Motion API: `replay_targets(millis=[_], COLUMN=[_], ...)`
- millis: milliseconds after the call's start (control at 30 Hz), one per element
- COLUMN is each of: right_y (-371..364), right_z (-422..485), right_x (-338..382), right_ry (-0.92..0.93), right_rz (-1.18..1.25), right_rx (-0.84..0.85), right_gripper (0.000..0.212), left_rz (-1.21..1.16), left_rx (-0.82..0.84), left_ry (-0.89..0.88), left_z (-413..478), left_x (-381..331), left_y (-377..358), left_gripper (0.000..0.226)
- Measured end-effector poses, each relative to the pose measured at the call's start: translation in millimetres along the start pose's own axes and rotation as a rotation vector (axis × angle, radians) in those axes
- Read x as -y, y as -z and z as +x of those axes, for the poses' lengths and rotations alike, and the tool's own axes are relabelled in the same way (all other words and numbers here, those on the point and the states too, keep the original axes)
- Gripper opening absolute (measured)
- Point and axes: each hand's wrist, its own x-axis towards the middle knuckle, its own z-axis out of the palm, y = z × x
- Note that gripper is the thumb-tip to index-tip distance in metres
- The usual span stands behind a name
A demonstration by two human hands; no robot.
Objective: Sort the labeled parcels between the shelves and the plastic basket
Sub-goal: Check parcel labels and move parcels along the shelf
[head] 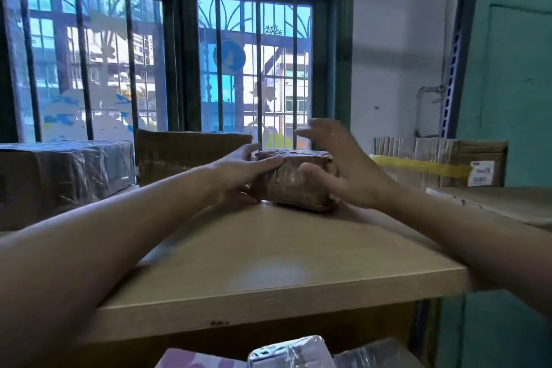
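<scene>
The parcel (298, 185) sits on the shelf (268, 263) between both grips. The left grip (239, 170) presses it straight-fingered, probably to steady it. The right grip (337, 164) is spread open, thumb touching.

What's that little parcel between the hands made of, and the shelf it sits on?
The small parcel looks like brown cardboard under glossy clear tape: wrinkled highlights show. The shelf board seems laminated wood composite: matte pale grain, flat banded front edge.
</scene>
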Motion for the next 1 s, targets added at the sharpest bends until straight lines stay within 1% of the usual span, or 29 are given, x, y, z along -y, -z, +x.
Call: replay_targets(millis=[33,100,133,167,233,300,367,433,500,567,600,633,700,800,867,933,1000], right_y=[0.4,1.8,1.6,1.1,0.5,3.6,7.7,9.1,9.2,9.2,8.9,8.3,6.7,3.7,4.8,8.5,15.9], right_z=[0.5,1.1,0.7,0.4,-1.1,-3.2,-4.1,-4.3,-3.8,-4.9,-5.4,-5.6,-5.3,-3.9,-1.4,2.7,5.0], right_x=[-5.2,-13.3,-15.8,-17.2,-18.2,-15.6,-13.5,-12.0,-11.0,-11.2,-12.3,-13.7,-16.5,-19.9,-19.3,-16.0,-10.8], right_ry=[-0.116,-0.328,-0.404,-0.442,-0.412,-0.295,-0.155,-0.060,-0.003,0.067,0.105,0.129,0.132,0.074,-0.003,-0.068,-0.130], right_rz=[0.059,0.163,0.210,0.241,0.269,0.237,0.154,0.091,0.039,-0.036,-0.082,-0.114,-0.125,-0.120,-0.112,-0.075,0.016], right_rx=[0.006,0.092,0.135,0.157,0.112,0.040,-0.004,-0.037,-0.048,-0.006,0.030,0.065,0.118,0.197,0.271,0.343,0.365], right_gripper=[0.059,0.078,0.087,0.092,0.090,0.086,0.092,0.101,0.107,0.107,0.106,0.107,0.109,0.109,0.109,0.106,0.098], left_rz=[0.009,0.053,0.087,0.112,0.120,0.072,-0.009,-0.087,-0.100,-0.109,-0.114,-0.109,-0.079,-0.005,-0.026,-0.040,-0.017], left_rx=[0.000,-0.023,-0.033,-0.036,-0.014,0.009,0.009,0.012,-0.003,-0.001,0.020,0.045,0.082,0.017,-0.016,-0.028,-0.035], left_ry=[-0.026,-0.102,-0.147,-0.187,-0.260,-0.307,-0.325,-0.328,-0.332,-0.333,-0.339,-0.351,-0.361,-0.341,-0.287,-0.235,-0.224], left_z=[-0.6,-1.7,-3.0,-3.4,-5.2,-7.7,-8.4,-9.7,-7.9,-4.9,-3.5,-2.6,-3.2,-2.4,-3.4,-5.4,-8.9], left_x=[0.9,2.5,2.9,3.4,3.7,2.1,-0.6,-2.7,-1.6,1.2,2.5,2.5,1.0,-1.2,-4.8,-9.2,-12.0], left_y=[-1.0,-3.5,-5.4,-6.6,-6.9,-4.0,0.4,2.0,2.9,3.7,4.4,5.0,6.0,8.8,9.9,9.9,8.5], left_gripper=[0.072,0.063,0.056,0.049,0.039,0.033,0.033,0.031,0.045,0.071,0.078,0.077,0.064,0.056,0.046,0.044,0.049])
